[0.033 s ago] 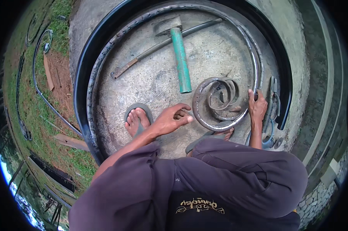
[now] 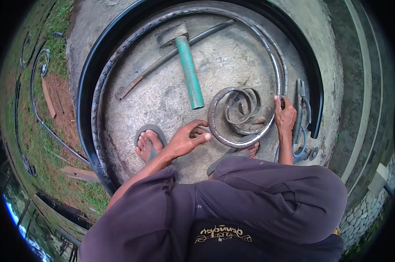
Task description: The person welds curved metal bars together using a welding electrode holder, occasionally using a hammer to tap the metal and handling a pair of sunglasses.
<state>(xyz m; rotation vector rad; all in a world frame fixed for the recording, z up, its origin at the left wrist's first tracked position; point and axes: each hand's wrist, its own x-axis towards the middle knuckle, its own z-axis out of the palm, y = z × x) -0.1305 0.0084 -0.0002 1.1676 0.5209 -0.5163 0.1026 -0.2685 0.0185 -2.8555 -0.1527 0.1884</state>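
A long steel bar with marks along it curves into a large ring and ends in a tight spiral (image 2: 212, 117) on the concrete. My right hand (image 2: 285, 115) grips the bar on the spiral's right side, between thumb and fingers. At the spiral's left edge is my left hand (image 2: 187, 140), its fingers loosely bent and apart from the thumb, holding nothing; I cannot tell whether a fingertip touches the metal. Above it lies a hammer (image 2: 189, 72) with a green tubular handle, its head resting by a straight metal rod (image 2: 158, 63) with a rusty end.
A black curved strip (image 2: 87, 87) surrounds the bar. By my right forearm lie a plier-like tool (image 2: 299, 96) and a blue cable (image 2: 303, 147). My sandalled feet (image 2: 150, 144) stand inside the ring. Grass (image 2: 59, 32) with bent rods and wood borders the concrete on the left.
The whole view has shifted slightly, so things sit a little further left. My left hand is a bit closer to the spiral's left edge; my right hand keeps its grip on the bar.
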